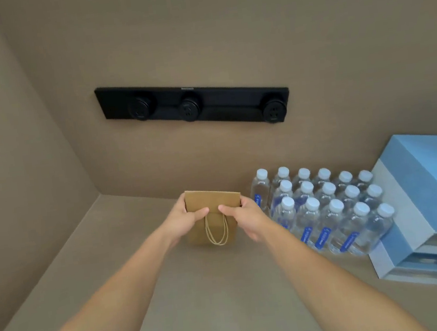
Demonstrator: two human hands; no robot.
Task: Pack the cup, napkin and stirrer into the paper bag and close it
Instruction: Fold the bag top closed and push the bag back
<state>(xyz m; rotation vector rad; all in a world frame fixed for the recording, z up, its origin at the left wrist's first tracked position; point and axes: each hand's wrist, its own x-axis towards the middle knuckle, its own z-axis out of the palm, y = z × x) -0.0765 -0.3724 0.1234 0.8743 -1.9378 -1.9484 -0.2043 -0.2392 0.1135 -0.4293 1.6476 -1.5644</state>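
Note:
A small brown paper bag (212, 202) stands upright on the beige counter (199, 291) near the back wall. Its top is pressed flat and folded over, and its twine handles (216, 231) hang down the front. My left hand (188, 217) grips the bag's top left side, thumb on the front. On the top right side my right hand (241, 214) grips it the same way. The cup, napkin and stirrer are not visible anywhere.
Several clear water bottles (327, 207) with white caps stand in rows just right of the bag. Stacked light-blue boxes (423, 209) sit at the far right. A black socket strip (193, 103) is mounted on the back wall. A side wall closes the left.

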